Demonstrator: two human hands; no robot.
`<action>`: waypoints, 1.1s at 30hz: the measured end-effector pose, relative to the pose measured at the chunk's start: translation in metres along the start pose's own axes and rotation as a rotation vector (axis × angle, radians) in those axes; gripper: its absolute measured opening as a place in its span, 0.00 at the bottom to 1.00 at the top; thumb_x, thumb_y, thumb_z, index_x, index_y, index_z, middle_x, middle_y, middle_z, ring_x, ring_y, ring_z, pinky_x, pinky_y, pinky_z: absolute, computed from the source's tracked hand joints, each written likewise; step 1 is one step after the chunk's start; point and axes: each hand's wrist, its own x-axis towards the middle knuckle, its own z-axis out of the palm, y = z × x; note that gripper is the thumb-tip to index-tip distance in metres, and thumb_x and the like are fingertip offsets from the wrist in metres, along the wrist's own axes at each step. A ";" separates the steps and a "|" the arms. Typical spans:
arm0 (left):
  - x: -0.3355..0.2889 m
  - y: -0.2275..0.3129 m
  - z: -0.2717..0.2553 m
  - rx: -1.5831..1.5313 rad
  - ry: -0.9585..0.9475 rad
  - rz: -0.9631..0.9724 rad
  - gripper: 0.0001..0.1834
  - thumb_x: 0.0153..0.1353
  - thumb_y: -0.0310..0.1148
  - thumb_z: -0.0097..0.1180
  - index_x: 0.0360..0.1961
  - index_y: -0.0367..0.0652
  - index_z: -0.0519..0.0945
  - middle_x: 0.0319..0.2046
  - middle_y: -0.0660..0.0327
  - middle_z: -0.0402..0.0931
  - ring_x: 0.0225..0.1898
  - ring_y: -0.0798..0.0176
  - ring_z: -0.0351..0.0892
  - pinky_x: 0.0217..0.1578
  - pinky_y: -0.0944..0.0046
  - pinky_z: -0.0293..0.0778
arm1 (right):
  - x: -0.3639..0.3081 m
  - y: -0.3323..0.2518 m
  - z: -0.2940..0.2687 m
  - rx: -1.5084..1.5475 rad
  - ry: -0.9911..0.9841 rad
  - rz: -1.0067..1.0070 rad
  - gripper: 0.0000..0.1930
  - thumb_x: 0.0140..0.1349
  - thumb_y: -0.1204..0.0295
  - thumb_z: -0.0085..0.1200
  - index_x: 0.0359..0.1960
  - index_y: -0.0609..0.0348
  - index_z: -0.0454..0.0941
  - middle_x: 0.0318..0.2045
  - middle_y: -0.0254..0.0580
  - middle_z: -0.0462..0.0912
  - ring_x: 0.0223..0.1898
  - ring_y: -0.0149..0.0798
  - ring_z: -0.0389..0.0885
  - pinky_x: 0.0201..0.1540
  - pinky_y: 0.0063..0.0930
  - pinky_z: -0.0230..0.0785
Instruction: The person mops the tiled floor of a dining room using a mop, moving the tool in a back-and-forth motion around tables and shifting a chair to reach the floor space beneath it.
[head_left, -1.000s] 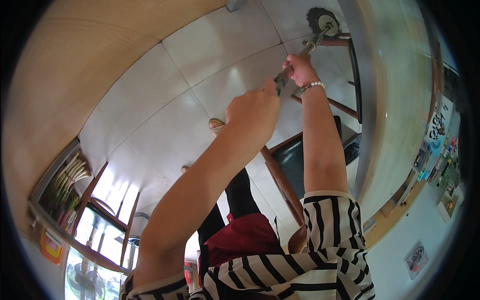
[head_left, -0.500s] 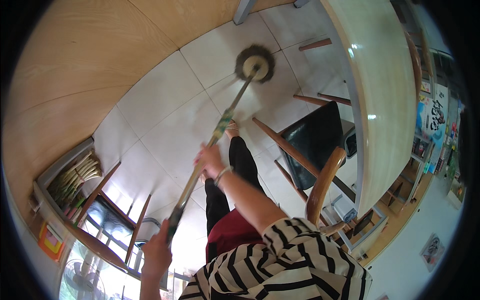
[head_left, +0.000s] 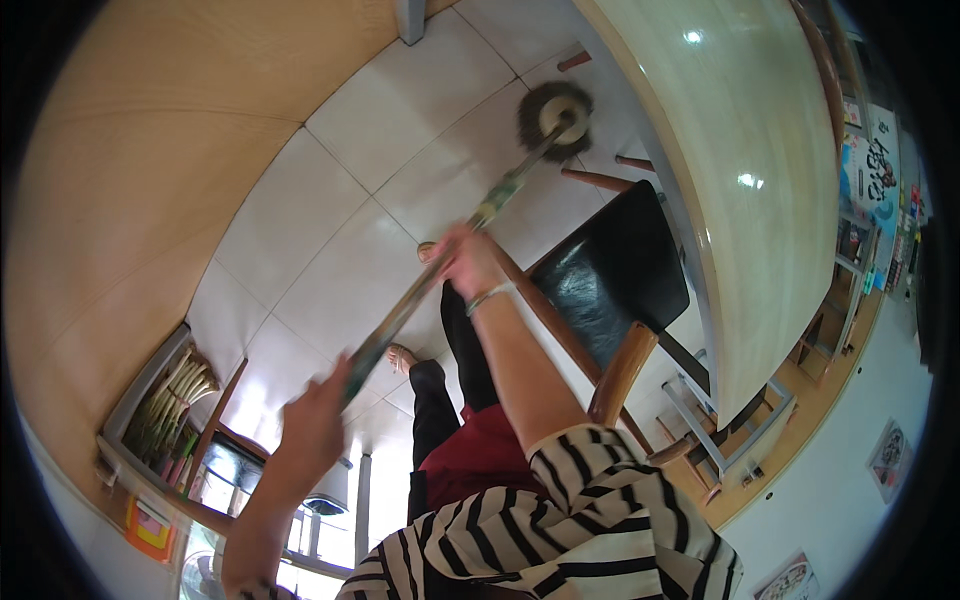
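A spin mop (head_left: 400, 310) slants across the view, its long metal handle running up and to the right. Its round head (head_left: 555, 120), a pale disc ringed by dark grey strands, rests on the tiled floor near the table legs. My left hand (head_left: 318, 415) is wrapped round the dark top end of the handle. Further down the shaft, my right hand (head_left: 468, 258) grips it just short of a green-patterned section. Motion blurs the mop head and both hands slightly.
Close on the right stands a wooden chair with a black seat (head_left: 610, 280), beside a pale glossy table (head_left: 760, 200). A wood panel (head_left: 150, 170) curves along the left. Lower left, a shelf box (head_left: 125, 425) holds bundled pale stalks, with another chair (head_left: 225, 450) beside it.
The mop head has moved right, closer to the table and chair. Both hands have shifted with the handle, the right one farther up and right. My view and feet have moved too.
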 end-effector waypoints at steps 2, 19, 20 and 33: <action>0.091 0.078 -0.011 -0.118 -0.171 0.099 0.45 0.48 0.23 0.54 0.65 0.56 0.45 0.34 0.42 0.69 0.36 0.41 0.73 0.36 0.49 0.71 | 0.037 -0.088 -0.037 0.016 0.004 -0.235 0.05 0.58 0.72 0.44 0.28 0.58 0.63 0.19 0.38 0.69 0.17 0.35 0.69 0.21 0.29 0.68; 0.142 0.112 -0.077 -0.065 -0.270 0.358 0.39 0.38 0.12 0.44 0.58 0.45 0.64 0.18 0.46 0.69 0.20 0.50 0.73 0.26 0.55 0.68 | 0.029 -0.152 -0.033 -0.241 0.209 0.025 0.04 0.51 0.73 0.50 0.28 0.57 0.69 0.21 0.41 0.71 0.21 0.42 0.73 0.24 0.36 0.69; 0.130 0.094 -0.089 -0.087 -0.246 0.342 0.39 0.38 0.12 0.43 0.57 0.45 0.66 0.18 0.46 0.69 0.19 0.52 0.72 0.25 0.56 0.67 | 0.020 -0.128 -0.003 -0.135 0.280 0.000 0.04 0.52 0.74 0.49 0.29 0.58 0.68 0.22 0.42 0.71 0.23 0.43 0.73 0.24 0.38 0.70; -0.117 -0.010 0.078 -0.222 -0.084 0.049 0.39 0.41 0.16 0.46 0.58 0.56 0.59 0.25 0.46 0.71 0.29 0.42 0.73 0.31 0.49 0.69 | -0.054 0.096 -0.061 -1.218 -0.181 -0.137 0.13 0.57 0.67 0.44 0.23 0.66 0.71 0.19 0.47 0.75 0.20 0.43 0.77 0.19 0.40 0.71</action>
